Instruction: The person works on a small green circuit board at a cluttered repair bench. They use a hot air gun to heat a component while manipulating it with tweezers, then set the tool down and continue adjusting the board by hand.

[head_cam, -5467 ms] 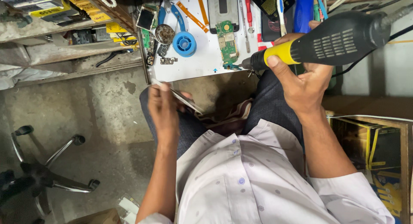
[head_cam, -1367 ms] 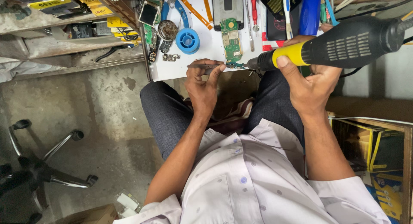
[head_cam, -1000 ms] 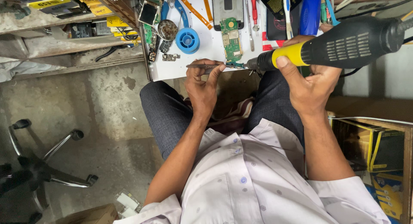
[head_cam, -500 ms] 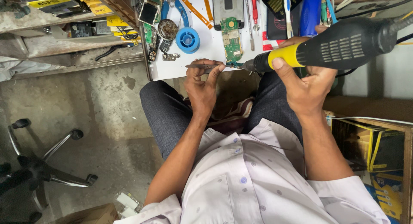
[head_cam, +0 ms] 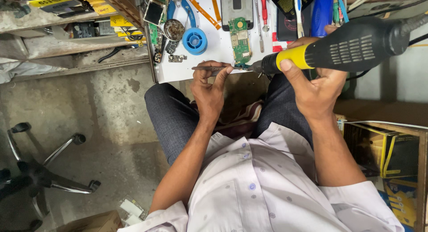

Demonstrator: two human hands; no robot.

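Observation:
My right hand (head_cam: 317, 88) grips a black and yellow hot-air tool (head_cam: 343, 47), its nozzle aimed at the lower end of a green circuit board (head_cam: 240, 41) on the white work surface (head_cam: 216, 40). My left hand (head_cam: 210, 90) pinches metal tweezers (head_cam: 209, 68), held level, their tip touching the board beside the nozzle. Both hands are over the near edge of the work surface, above my knees.
On the work surface lie a blue spool (head_cam: 195, 40), a small round metal tin (head_cam: 173, 29), orange strips (head_cam: 203, 11), a phone body (head_cam: 236, 4) and screwdrivers (head_cam: 264, 7). A chair base (head_cam: 42, 169) stands on the concrete floor at left. Cardboard boxes (head_cam: 383, 147) sit at right.
My left hand came up from my lap to the board with the tweezers several seconds back. In the last second both hands hold nearly still; the hot-air tool shifted slightly.

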